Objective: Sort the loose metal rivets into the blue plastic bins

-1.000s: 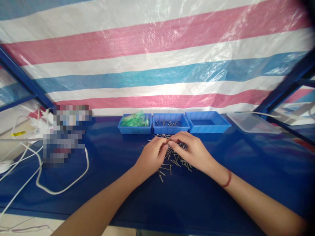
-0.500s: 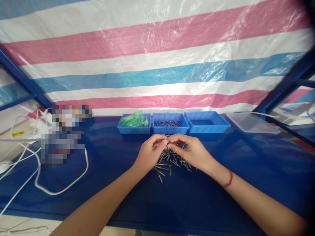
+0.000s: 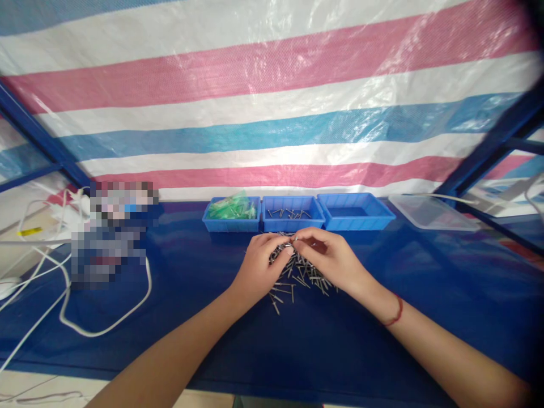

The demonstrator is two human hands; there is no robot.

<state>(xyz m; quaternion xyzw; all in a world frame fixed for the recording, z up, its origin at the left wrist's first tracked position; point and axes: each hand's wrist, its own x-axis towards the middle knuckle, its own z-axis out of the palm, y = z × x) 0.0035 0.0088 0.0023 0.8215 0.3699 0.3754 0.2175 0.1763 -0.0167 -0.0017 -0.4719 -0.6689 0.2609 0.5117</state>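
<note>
A loose pile of small metal pins (image 3: 297, 277) lies on the blue table (image 3: 272, 334) in front of three blue trays. My left hand (image 3: 259, 266) and my right hand (image 3: 329, 258) meet fingertip to fingertip just above the pile, both curled in a pinch around a small metal pin. The left tray (image 3: 232, 214) holds green plastic pieces. A few pins lie in the middle tray (image 3: 291, 213). The right tray (image 3: 355, 211) looks empty. A red cord circles my right wrist.
A clear plastic lid or tray (image 3: 431, 212) lies at the back right. White cables (image 3: 106, 317) loop across the table's left side beside a blurred-out object. A striped tarpaulin (image 3: 272, 113) hangs behind the trays, framed by blue metal bars.
Both hands have shifted slightly up and to the right over the pile, still pinched together. The pins and trays stay where they were.
</note>
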